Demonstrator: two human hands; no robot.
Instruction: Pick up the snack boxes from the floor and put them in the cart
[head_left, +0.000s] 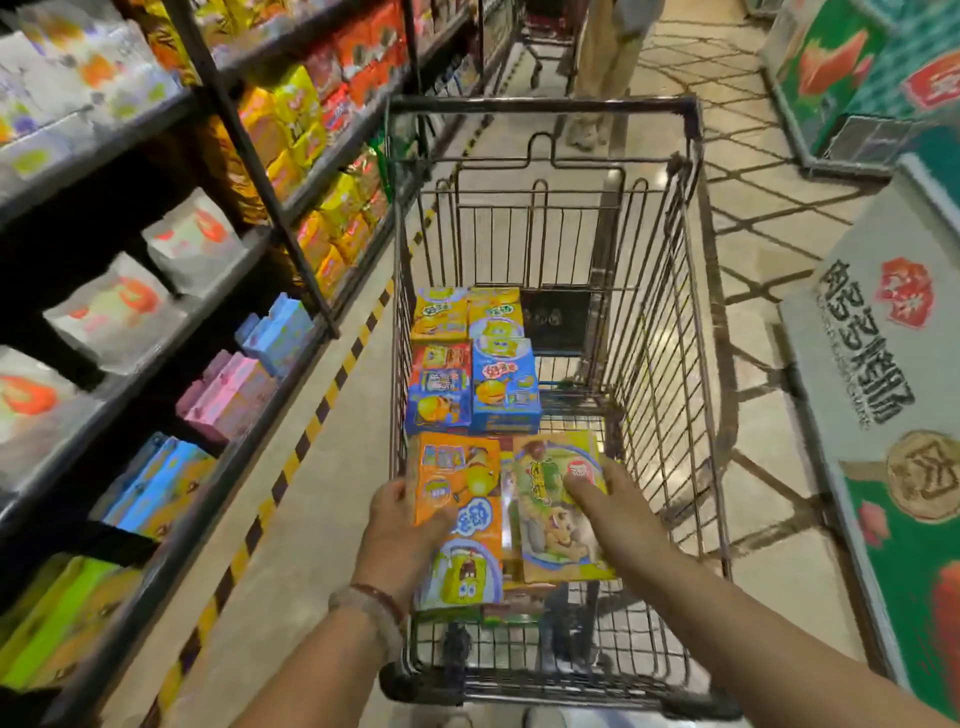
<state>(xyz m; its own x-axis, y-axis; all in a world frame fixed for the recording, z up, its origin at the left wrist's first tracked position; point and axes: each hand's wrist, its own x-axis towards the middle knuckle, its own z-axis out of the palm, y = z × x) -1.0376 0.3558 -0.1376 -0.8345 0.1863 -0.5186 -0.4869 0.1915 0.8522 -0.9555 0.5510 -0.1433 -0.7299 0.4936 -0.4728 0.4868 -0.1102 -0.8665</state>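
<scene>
Over the cart (691, 364), both forearms reach forward: the left hand (402, 535) grips the orange snack box (460, 499) by its left edge, the right hand (608, 499) lies flat, fingers (584, 491) straight, on the green box (550, 499). Beyond the fingers, blue boxes (475, 387) and yellow boxes (467, 312) lie in the basket.

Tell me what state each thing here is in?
Cart: partly filled.
Orange box: held over the cart by the left hand.
Green box: under the right hand.
Blue boxes: lying inside the cart.
Yellow boxes: lying inside the cart.
</scene>
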